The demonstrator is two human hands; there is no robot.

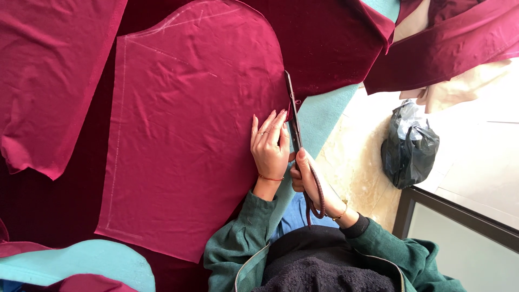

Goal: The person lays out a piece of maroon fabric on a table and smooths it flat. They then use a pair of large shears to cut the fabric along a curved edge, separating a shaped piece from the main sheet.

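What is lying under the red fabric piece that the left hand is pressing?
Under the red fabric piece a darker red velvet layer shows around its edges. Whatever lies beneath its middle is covered.

light: bright daylight from right | floor point(486, 140) overexposed | shadows: soft | focus: sharp, no blur

- Both arms wear dark green sleeves point(238, 240) with soft, gathered cuffs.
- The left hand point(268, 151) has a thin ring, long nails and a thin red string bracelet.
- The right hand point(305, 176) has a thin gold bracelet and a black cuff under the green.
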